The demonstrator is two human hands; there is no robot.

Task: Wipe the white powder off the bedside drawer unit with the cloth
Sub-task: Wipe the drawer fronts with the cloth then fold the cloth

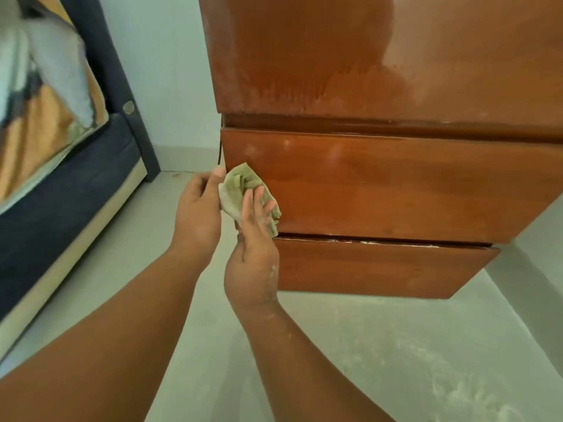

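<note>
Closest to us, the floor [411,360] has white powder [451,388] spread on it, down at the right. Two bare arms reach up from the bottom.

The right hand [254,257] is dusty with powder. Its fingers [257,202] are stretched out nearly flat and rest on the cloth [240,190]. The left hand [198,208] is bent around the other side of the cloth, with the thumb [218,173] on its top edge. So both hands are together on the cloth, and neither one is squeezed tight. I think they are bunching or folding it to get a clean side ready.

The small green cloth is held right up at the left corner of the top drawer [396,184], touching it or just beside it; I cannot tell which.

Behind it stands the brown bedside drawer unit [365,56]. Its top is smeary and pale with powder, mostly on the left. A thin white line sits in the gap above the lower drawer [380,269]. So I think more wiping is needed.

Far left is a bed [61,178].
</note>
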